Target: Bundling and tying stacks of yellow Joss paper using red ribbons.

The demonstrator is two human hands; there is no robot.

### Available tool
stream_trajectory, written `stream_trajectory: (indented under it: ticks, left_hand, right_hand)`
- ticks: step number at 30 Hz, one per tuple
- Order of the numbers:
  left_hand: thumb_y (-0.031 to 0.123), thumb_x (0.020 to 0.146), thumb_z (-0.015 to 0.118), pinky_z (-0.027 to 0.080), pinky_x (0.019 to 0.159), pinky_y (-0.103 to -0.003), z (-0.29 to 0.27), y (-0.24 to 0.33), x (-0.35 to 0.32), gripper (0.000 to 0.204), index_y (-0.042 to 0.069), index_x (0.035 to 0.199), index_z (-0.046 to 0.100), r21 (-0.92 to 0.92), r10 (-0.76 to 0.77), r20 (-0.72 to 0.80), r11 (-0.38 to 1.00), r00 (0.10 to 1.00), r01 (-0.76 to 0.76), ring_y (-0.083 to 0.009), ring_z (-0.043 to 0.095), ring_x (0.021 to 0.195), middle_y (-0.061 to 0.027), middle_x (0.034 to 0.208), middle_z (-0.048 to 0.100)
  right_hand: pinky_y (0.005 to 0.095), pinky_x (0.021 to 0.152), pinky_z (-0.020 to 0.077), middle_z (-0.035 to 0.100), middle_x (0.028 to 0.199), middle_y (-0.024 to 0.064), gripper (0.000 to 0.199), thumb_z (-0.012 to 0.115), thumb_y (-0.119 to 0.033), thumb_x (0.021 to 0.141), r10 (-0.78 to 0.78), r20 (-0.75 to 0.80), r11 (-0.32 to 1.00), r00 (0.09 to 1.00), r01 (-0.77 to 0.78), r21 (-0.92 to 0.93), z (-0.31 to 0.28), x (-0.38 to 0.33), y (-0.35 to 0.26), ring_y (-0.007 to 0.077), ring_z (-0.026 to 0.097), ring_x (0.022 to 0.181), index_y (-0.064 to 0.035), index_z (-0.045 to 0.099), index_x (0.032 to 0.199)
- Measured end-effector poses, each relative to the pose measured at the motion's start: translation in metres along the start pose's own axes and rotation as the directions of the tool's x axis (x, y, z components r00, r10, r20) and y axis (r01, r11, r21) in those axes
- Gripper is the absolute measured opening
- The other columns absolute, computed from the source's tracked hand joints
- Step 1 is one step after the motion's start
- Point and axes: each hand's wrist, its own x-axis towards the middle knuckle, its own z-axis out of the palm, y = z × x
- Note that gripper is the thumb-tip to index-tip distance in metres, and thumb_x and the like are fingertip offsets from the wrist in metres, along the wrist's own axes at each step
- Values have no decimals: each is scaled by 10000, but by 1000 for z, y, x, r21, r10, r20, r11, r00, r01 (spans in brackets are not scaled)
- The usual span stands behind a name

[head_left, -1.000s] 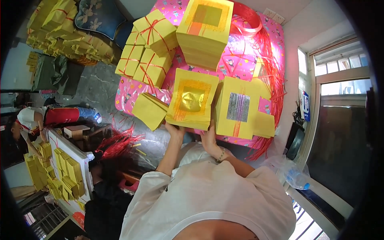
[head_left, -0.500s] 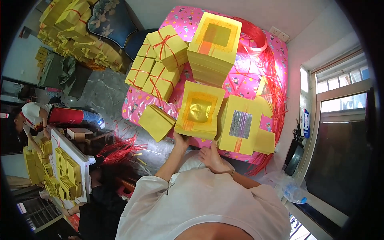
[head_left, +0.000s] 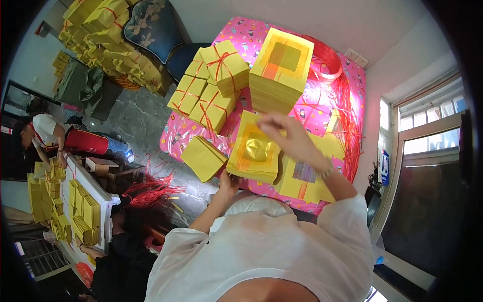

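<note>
A stack of yellow joss paper (head_left: 257,150) with a gold foil square on top lies near the front of the pink table. My left hand (head_left: 229,183) holds its near left corner, fingers partly hidden beneath the edge. Over the stack's far right side is my right hand (head_left: 288,135), smeared by motion, so I cannot tell its fingers' state. A smaller plain yellow stack (head_left: 204,158) lies to the left. To the right, partly under my right forearm, is a yellow stack with a silver square (head_left: 304,171).
Behind stands a tall yellow paper stack (head_left: 278,75); bundles tied with red strips (head_left: 214,108) sit to its left. Red plastic strips (head_left: 346,121) hang along the table's right side. A blue chair (head_left: 156,31) stands beyond. People work at a white table (head_left: 106,201) at left.
My right hand has lifted from the stack's near edge and swung up over its far right side. My left hand stays at the near left corner. The view has shifted slightly.
</note>
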Motion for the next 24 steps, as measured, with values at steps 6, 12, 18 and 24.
stream_trajectory:
  ticks: [6, 12, 18, 24]
  left_hand:
    - [202, 922, 414, 457, 696, -324, 26, 13, -37, 207, 75, 979, 567, 10, -2, -123, 1000, 992, 3, -165, 529, 799, -27, 880, 562]
    - [195, 906, 466, 433, 756, -322, 20, 20, -51, 140, 109, 909, 576, 68, 8, 50, 998, 999, -12, -161, 528, 848, 0, 876, 586]
    - [189, 889, 497, 428, 764, -319, 20, 28, -58, 155, 96, 989, 573, 18, 33, -82, 999, 996, -32, -172, 532, 868, -12, 910, 599]
    - [134, 880, 516, 448, 846, -305, 43, 32, -86, 376, 25, 1234, 453, 335, 294, -30, 903, 955, -267, -175, 518, 1036, -87, 1099, 558]
  right_hand:
    - [367, 739, 495, 652, 892, 139, 233, 591, -223, 843, -150, -40, 855, 988, 109, -507, -3, 163, 20, 274, 634, 839, -24, 623, 959]
    - [379, 649, 499, 660, 801, 143, 311, 643, -340, 763, 123, -33, 663, 992, -107, -741, 20, 252, 46, 282, 638, 749, -35, 648, 827]
    - [413, 706, 518, 661, 864, 204, 316, 607, -283, 770, 204, -166, 703, 965, -262, -662, 41, 267, 57, 353, 646, 832, 13, 671, 861]
    - [444, 705, 498, 646, 865, 235, 353, 528, -281, 796, 168, -255, 761, 952, -289, -581, 49, 277, 71, 381, 633, 824, 50, 642, 839]
